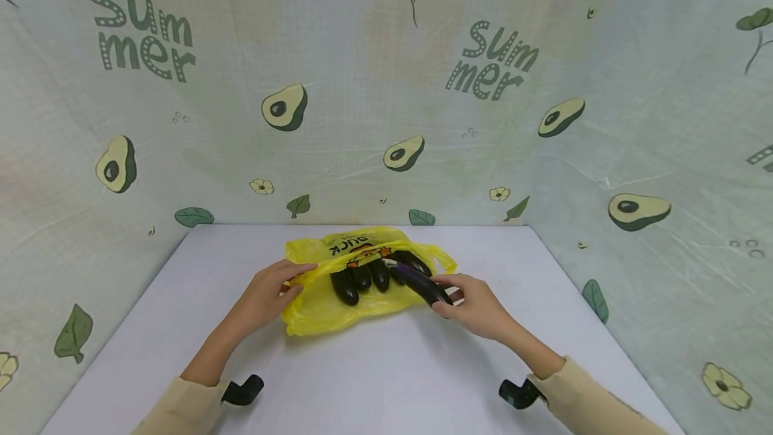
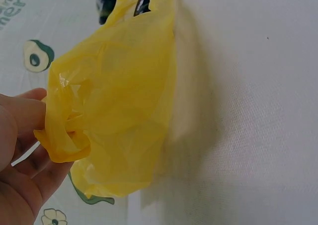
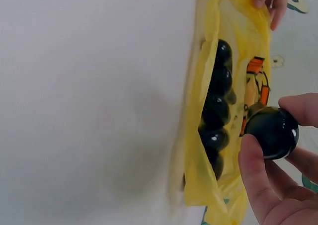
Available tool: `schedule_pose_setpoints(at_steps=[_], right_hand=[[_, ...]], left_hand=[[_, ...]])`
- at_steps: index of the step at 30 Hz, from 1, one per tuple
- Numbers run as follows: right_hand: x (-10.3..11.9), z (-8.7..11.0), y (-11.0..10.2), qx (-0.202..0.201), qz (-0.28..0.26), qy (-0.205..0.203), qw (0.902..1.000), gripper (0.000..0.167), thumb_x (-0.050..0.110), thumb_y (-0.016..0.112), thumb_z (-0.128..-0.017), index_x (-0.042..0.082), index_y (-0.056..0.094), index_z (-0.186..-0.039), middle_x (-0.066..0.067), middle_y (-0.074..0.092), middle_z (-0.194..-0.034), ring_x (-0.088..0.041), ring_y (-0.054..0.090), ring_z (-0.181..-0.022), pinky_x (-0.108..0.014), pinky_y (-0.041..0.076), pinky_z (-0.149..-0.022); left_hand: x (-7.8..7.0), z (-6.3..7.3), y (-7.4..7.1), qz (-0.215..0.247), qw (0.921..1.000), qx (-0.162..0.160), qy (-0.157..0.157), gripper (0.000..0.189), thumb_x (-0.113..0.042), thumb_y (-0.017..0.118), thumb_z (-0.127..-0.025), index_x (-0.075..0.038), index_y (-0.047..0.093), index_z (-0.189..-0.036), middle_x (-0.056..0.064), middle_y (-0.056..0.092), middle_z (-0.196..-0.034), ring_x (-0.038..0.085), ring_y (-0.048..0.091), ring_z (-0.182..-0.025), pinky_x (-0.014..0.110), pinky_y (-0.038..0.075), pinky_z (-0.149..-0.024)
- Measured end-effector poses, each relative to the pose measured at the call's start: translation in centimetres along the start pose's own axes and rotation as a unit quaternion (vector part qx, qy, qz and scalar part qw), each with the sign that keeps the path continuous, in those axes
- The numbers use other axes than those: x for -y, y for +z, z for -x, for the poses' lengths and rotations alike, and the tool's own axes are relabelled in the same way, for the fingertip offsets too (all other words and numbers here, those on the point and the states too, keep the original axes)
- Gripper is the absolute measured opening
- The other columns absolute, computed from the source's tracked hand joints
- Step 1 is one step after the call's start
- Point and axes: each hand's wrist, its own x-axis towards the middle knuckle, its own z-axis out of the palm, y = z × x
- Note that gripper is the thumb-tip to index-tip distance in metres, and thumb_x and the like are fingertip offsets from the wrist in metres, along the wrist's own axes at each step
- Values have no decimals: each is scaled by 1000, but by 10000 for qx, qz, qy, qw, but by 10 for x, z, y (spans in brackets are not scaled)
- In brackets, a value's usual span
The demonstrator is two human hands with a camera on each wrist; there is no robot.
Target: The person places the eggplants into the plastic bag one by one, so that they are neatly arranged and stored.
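A yellow plastic bag [image 1: 317,314] with "DUCK" lettering lies on its side, its mouth spread toward me. Several dark eggplants [image 1: 344,287] lie side by side inside it, also visible through the opening in the right wrist view. My left hand [image 1: 268,295] grips the bag's left edge, with the film [image 2: 67,130] bunched between thumb and fingers in the left wrist view. At the bag's right side, my right hand [image 1: 474,304] holds a long purple eggplant [image 1: 417,282] by its rounded end. Its pale stem end points into the mouth, over the other eggplants.
The bag rests on a white table [image 1: 362,381], toward its far edge. Behind and beside the table hangs a pale cloth [image 1: 338,173] printed with avocados and leaves. A small black camera [image 1: 243,391] is worn at each wrist, below beige sleeves [image 1: 187,408].
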Motion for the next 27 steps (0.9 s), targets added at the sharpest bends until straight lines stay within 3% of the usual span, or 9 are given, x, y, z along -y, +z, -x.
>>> schedule_pose_setpoints(at_steps=[8,14,22,27], right_hand=[[11,-1,18,361,-223,-242,9988,51,21,85,-92,10,69,-139,-17,67,-134,-25,71,-98,-25,61,-68],[19,-6,34,573,-391,-520,9962,49,18,84,-92,8,69,-138,-14,70,-131,-21,73,-94,-24,61,-68],[32,-13,55,701,-488,-755,9935,50,17,85,-91,6,70,-137,-15,70,-132,-27,73,-94,-22,60,-69],[38,-18,68,744,-480,-827,9926,50,20,85,-90,7,71,-137,-15,70,-131,-24,72,-92,-22,59,-66]], left_hand=[[1,-1,1,7,10000,52,-68,51,2,76,-96,-16,69,-143,1,70,-118,18,66,-104,30,63,-86],[1,-1,2,17,10000,51,-36,52,3,76,-95,-15,69,-143,1,70,-118,18,66,-105,31,63,-86],[-1,1,1,69,10000,21,-14,52,4,76,-95,-15,69,-142,1,70,-118,19,67,-105,32,63,-86],[-1,1,0,64,10000,1,19,51,4,76,-95,-15,69,-142,1,70,-118,19,67,-105,32,63,-85]])
